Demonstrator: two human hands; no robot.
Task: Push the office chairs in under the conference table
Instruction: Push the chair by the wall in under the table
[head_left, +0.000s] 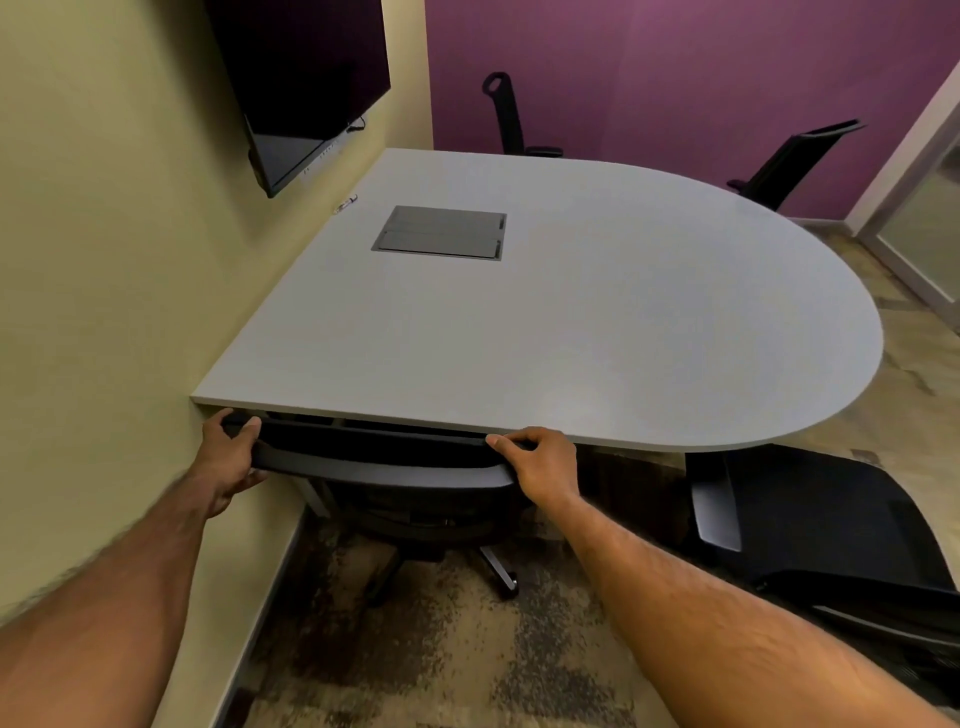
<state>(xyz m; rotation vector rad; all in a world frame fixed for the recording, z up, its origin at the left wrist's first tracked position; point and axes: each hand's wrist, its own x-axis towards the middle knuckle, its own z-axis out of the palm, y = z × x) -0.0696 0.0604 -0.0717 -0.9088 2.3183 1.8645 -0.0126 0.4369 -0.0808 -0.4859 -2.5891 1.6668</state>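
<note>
Your left hand (228, 457) grips the left end of the chair back (374, 457), thumb on top. The back's top edge runs left to right along the table (519, 332) edge (seat already under it, facing the table). Your right hand (540, 460) clasps its right end. A second chair (821, 525) stands right, angled away, not under the table.
</note>
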